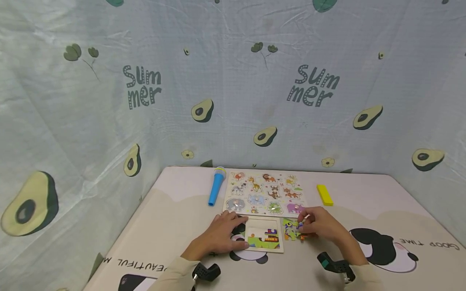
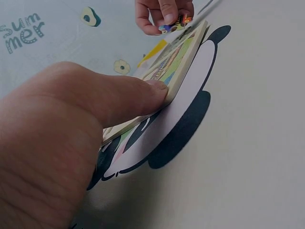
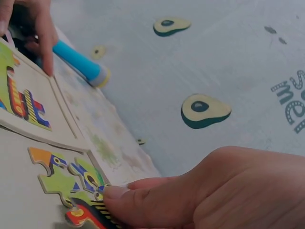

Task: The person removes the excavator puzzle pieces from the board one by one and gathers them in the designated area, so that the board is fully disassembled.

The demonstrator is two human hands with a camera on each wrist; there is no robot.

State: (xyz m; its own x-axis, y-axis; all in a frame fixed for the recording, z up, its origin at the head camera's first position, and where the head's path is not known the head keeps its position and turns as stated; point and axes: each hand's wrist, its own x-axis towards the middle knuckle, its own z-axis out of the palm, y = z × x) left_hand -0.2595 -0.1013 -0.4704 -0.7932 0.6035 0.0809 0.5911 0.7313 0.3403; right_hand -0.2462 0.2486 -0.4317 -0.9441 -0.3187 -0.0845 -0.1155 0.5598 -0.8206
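Observation:
A small wooden puzzle tray [image 1: 263, 218] lies before me, with joined jigsaw pieces [image 1: 263, 242] in green, red and yellow along its lower part. My left hand [image 1: 220, 232] rests at the tray's left side, its straight thumb [image 2: 143, 93] pressing on the near edge and a finger touching the far corner. Just right of the tray, my right hand [image 1: 324, 223] pinches a red, black and yellow jigsaw piece [image 3: 93, 215] between thumb and fingers. Beside and partly beneath it lie loose green and orange jigsaw pieces [image 3: 57, 179]; the fingers hide some of them.
Behind the tray lies a larger board [image 1: 255, 214] with animal pictures. A blue toy microphone [image 1: 216, 188] is at its left, and a yellow block [image 1: 325, 195] at its right. A printed curtain [image 1: 233, 81] hangs around the table's back and sides.

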